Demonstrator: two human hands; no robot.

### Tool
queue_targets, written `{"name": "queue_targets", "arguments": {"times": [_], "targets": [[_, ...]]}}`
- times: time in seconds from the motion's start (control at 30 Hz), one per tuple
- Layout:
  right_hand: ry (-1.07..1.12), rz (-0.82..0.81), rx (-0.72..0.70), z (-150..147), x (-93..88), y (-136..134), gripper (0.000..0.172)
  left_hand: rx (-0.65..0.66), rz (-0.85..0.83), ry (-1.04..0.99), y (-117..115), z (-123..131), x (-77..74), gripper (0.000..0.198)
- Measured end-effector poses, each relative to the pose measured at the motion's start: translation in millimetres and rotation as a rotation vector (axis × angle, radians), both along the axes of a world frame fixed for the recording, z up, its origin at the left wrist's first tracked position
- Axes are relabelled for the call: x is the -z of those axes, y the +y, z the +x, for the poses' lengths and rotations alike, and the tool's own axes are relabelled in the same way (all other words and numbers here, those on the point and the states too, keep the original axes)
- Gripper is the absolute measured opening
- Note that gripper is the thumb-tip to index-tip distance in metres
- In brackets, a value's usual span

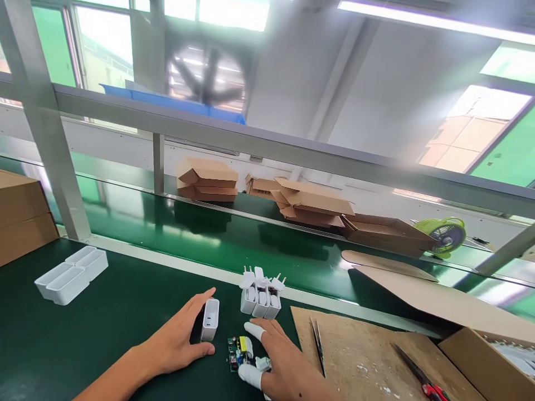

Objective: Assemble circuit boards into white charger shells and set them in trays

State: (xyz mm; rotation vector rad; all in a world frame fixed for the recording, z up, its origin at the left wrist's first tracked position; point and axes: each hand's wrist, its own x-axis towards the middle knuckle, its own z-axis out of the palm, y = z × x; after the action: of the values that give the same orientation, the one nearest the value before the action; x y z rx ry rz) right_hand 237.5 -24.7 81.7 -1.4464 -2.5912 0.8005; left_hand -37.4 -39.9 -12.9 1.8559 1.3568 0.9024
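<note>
My left hand is curved around a small white charger housing, which stands upright with its hollow end up; thumb and fingers are spread, and I cannot tell if they touch it. My right hand wears white finger cots on thumb and forefinger. Those two fingers grip a small green circuit board by its opposite edges; the board carries a yellow-wrapped part, and a white piece sits beside it, partly under the hand. Just beyond stand three white housings with plug pieces lying on top.
White empty housings stand at the left. Tweezers and red-handled scissors lie on a brown board at right, beside a cardboard box. Behind runs a green conveyor belt, with cartons and a green fan beyond.
</note>
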Motion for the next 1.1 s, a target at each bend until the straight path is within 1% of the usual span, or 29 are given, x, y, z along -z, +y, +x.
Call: {"name": "queue_targets", "arguments": {"times": [0.03, 0.07, 0.1, 0.13, 0.23, 0.33, 0.4, 0.47, 0.53, 0.6, 0.67, 0.73, 0.8, 0.87, 0.93, 1.0, 1.1], "targets": [[-0.027, -0.03, -0.009, 1, -1.2, -1, 0.076, 0.001, -0.01, -0.003, 0, 0, -1.5, 0.102], [-0.047, -0.054, -0.011, 2, -0.7, -2, 0.084, 0.002, -0.021, -0.009, 0, 1, -3.3, 0.103], [-0.062, -0.063, -0.009, 3, 1.5, -2, 0.087, 0.002, -0.03, -0.014, 0, 2, -5.1, 0.104], [-0.069, -0.056, -0.004, 4, 5.0, -3, 0.085, 0.001, -0.036, -0.019, 0, 2, -7.0, 0.104], [-0.022, 0.019, -0.026, 8, 19.4, -2, 0.071, -0.004, -0.046, -0.019, -1, 4, -11.1, 0.099], [0.069, 0.095, -0.07, 13, 31.5, -2, 0.068, -0.012, -0.063, -0.006, 0, 4, -11.2, 0.096], [0.153, 0.142, -0.059, 17, 34.4, -3, 0.066, -0.024, -0.068, 0.004, 0, 3, -8.9, 0.092], [0.264, 0.194, -0.042, 18, 33.3, -6, 0.06, -0.031, -0.062, 0.013, 1, 2, -5.1, 0.087], [0.37, 0.264, -0.049, 16, 31.9, -10, 0.057, -0.025, -0.024, 0.028, 0, 2, -0.7, 0.084], [0.459, 0.39, -0.068, 11, 35.9, -13, 0.058, 0.007, 0.056, 0.04, -2, 4, 3.1, 0.084], [0.51, 0.554, -0.08, 6, 48.0, -14, 0.061, 0.051, 0.166, 0.052, -5, 7, 5.4, 0.084], [0.503, 0.682, -0.088, 3, 65.5, -11, 0.063, 0.077, 0.273, 0.068, -7, 12, 6.1, 0.081], [0.456, 0.735, -0.113, 1, 82.1, -7, 0.065, 0.083, 0.335, 0.1, -8, 16, 5.7, 0.077], [0.417, 0.765, -0.113, 0, 93.0, -5, 0.064, 0.089, 0.353, 0.137, -9, 18, 5.1, 0.077], [0.403, 0.819, -0.082, -2, 97.7, -4, 0.06, 0.098, 0.353, 0.169, -9, 18, 5.0, 0.083], [0.411, 0.885, -0.061, -5, 98.6, -5, 0.056, 0.096, 0.369, 0.196, -9, 18, 5.8, 0.088], [0.383, 0.891, -0.055, -8, 100.0, -7, 0.054, 0.081, 0.398, 0.234, -9, 17, 8.1, 0.092]]}}
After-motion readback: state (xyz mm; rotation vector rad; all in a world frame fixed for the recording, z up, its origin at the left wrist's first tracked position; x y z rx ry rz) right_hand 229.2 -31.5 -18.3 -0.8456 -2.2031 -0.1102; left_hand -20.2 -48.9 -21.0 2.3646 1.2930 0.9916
